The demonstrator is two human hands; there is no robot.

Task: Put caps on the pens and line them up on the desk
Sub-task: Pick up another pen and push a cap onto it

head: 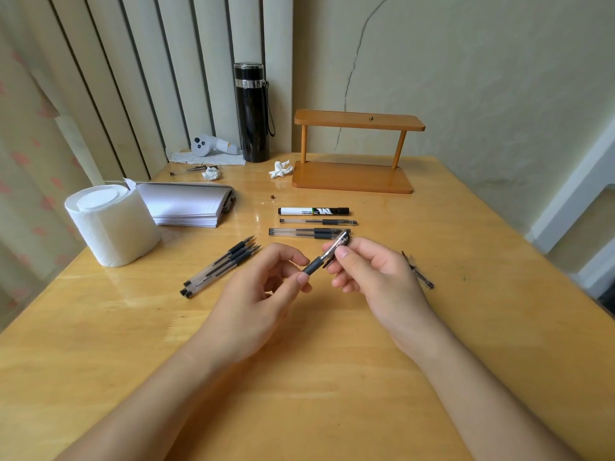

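The gel pen (pixel 314 265) hangs above the worktop (pixel 299 377), its long axis rising rightward. The left hand (pixel 263 287) pinches its dark grip; the right hand (pixel 369 271) closes its fingers (pixel 342 253) on the clear cap (pixel 336 246) over the tip. Seating looks to need a push along that axis. Capped pens (pixel 312 222) line up just beyond.

One whiteboard marker (pixel 313 211) lies capped. Two capped gel pens (pixel 317 222) lie in a row below it (the nearer one partly hidden). Three uncapped gel pens (pixel 219 266) sit bundled at left. One pen (pixel 324 257) is held between two hands (pixel 256 294). Loose caps (pixel 417 271) at right: two, perhaps. Two crumpled tissues (pixel 280 169), one toilet roll (pixel 109 224), one flask (pixel 252 113).
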